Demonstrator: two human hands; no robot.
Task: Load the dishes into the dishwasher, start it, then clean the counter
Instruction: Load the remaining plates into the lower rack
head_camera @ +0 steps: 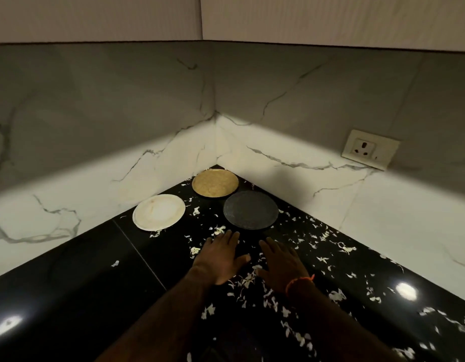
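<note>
Head view: both hands reach flat over the black counter (77,270), the left hand (221,257) and right hand (281,267) each with its grip spread and holding nothing. Just beyond the fingertips lies the dark plate (250,209); the tan plate (215,183) sits farther off, the white plate (159,211) to the left. Pale scraps (242,282) lie under the palms; a lifted plate could slip on the glossy surface or drag them along

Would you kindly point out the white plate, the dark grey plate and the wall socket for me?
white plate (159,211), head view, centre of its face
dark grey plate (250,209), head view, centre of its face
wall socket (370,149), head view, middle of its faceplate
</note>
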